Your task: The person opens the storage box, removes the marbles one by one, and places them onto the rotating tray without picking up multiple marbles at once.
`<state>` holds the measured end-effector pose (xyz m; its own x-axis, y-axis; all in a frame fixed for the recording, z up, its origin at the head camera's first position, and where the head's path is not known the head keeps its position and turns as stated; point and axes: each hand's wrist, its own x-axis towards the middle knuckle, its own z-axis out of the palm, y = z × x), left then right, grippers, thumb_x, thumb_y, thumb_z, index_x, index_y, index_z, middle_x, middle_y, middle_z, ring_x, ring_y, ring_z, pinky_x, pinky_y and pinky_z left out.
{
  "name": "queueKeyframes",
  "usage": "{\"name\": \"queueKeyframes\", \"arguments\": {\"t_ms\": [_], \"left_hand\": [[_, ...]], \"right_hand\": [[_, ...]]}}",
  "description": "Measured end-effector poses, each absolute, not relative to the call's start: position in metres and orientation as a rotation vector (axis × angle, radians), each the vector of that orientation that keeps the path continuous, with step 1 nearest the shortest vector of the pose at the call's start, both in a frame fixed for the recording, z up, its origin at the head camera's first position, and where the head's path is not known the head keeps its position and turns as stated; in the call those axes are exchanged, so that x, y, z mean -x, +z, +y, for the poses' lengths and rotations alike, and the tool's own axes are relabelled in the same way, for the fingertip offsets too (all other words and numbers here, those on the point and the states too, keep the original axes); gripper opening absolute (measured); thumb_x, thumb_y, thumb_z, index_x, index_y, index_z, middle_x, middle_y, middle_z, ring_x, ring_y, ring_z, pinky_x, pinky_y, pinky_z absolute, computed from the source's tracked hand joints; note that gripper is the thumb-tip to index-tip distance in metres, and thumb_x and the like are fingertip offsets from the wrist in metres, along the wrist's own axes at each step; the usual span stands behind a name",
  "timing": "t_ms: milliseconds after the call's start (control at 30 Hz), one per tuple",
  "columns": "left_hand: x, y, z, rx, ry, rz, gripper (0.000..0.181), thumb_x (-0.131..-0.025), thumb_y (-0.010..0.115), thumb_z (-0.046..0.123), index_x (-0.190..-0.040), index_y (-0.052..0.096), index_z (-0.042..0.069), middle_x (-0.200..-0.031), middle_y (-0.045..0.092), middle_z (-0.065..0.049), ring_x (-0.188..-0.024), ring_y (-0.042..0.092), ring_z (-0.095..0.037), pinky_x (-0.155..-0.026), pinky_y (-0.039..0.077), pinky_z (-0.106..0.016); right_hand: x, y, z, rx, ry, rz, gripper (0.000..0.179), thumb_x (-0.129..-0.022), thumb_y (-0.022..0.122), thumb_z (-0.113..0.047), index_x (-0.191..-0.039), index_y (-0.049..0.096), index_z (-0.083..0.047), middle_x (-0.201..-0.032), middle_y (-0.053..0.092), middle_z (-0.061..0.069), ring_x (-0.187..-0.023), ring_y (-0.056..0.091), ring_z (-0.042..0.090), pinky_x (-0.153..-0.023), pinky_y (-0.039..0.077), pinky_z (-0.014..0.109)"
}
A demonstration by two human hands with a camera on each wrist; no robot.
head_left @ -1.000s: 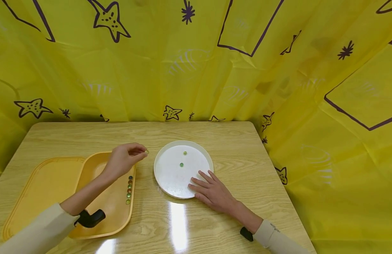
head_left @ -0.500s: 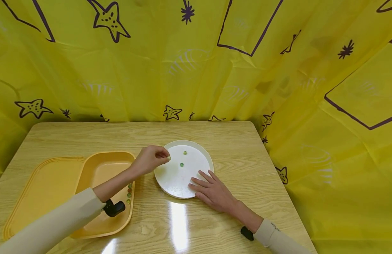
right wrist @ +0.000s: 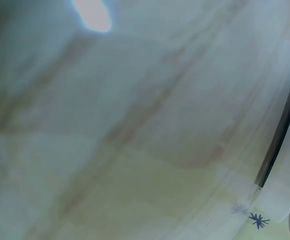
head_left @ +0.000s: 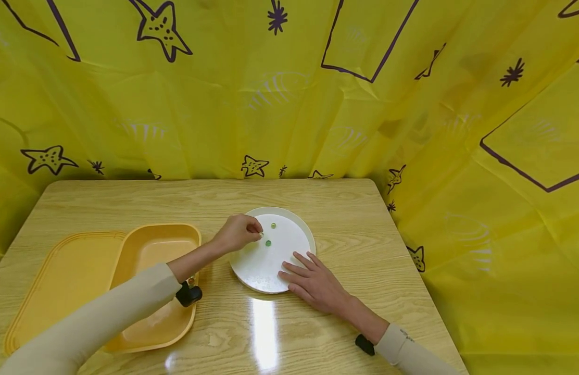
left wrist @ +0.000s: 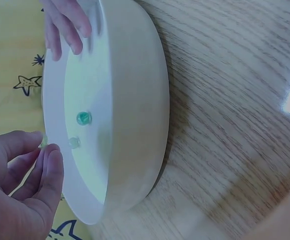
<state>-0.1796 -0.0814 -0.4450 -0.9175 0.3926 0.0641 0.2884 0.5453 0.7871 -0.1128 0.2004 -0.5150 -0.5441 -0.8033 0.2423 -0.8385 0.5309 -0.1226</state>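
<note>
My left hand [head_left: 242,233] is over the left part of a round white tray [head_left: 252,278], pinching a small pale green marble [head_left: 261,236] between thumb and fingertips. Two more marbles lie on the tray floor: a green marble [head_left: 268,243] and a yellow-green marble [head_left: 273,225]. In the left wrist view the green marble [left wrist: 84,118] sits near the pinching fingers. My right hand [head_left: 313,281] rests on the tray's near right rim, fingers spread. The right wrist view is mostly blurred tabletop.
To the left stands an orange box [head_left: 153,333] beside an orange lid [head_left: 69,281]. A marble [head_left: 191,280] shows at the box's right wall, partly behind the left arm. A yellow patterned curtain [head_left: 214,104] hangs behind the wooden table [head_left: 355,224].
My left hand has carried the pinched marble rightward, from beside the orange box to over the white tray. The right hand has stayed on the tray rim.
</note>
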Motion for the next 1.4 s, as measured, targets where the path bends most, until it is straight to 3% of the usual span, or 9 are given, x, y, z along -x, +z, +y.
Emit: {"name": "queueKeyframes", "arguments": {"t_ms": [533, 1133, 1400], "left_hand": [[0.191, -0.459, -0.067, -0.548, 1.188, 2.696, 0.005, -0.08, 0.073, -0.006, -0.084, 0.073, -0.002, -0.077, 0.069, -0.006, -0.073, 0.064, -0.017, -0.068, 0.052, -0.028], [0.198, -0.469, -0.065, -0.51, 1.116, 2.723, 0.003, -0.083, 0.073, -0.002, -0.084, 0.071, -0.005, -0.08, 0.068, -0.009, -0.076, 0.063, -0.021, -0.071, 0.052, -0.031], [0.198, -0.471, -0.064, -0.511, 1.106, 2.713, 0.004, -0.08, 0.073, -0.003, -0.084, 0.072, -0.003, -0.079, 0.068, -0.008, -0.076, 0.063, -0.022, -0.071, 0.052, -0.032]], "right_hand": [[0.113, -0.515, 0.201, -1.426, 0.314, -2.583, 0.05, -0.11, 0.026, -0.043, -0.14, 0.06, -0.024, -0.145, 0.053, -0.003, -0.142, 0.036, 0.024, -0.115, 0.023, 0.05], [0.115, -0.515, 0.201, -1.437, 0.255, -2.515, 0.049, -0.11, 0.027, -0.042, -0.139, 0.061, -0.022, -0.143, 0.056, -0.002, -0.138, 0.042, 0.026, -0.112, 0.028, 0.052], [0.114, -0.515, 0.201, -1.428, 0.271, -2.563, 0.05, -0.11, 0.026, -0.043, -0.14, 0.061, -0.024, -0.144, 0.054, -0.004, -0.14, 0.04, 0.024, -0.114, 0.025, 0.051]]}}
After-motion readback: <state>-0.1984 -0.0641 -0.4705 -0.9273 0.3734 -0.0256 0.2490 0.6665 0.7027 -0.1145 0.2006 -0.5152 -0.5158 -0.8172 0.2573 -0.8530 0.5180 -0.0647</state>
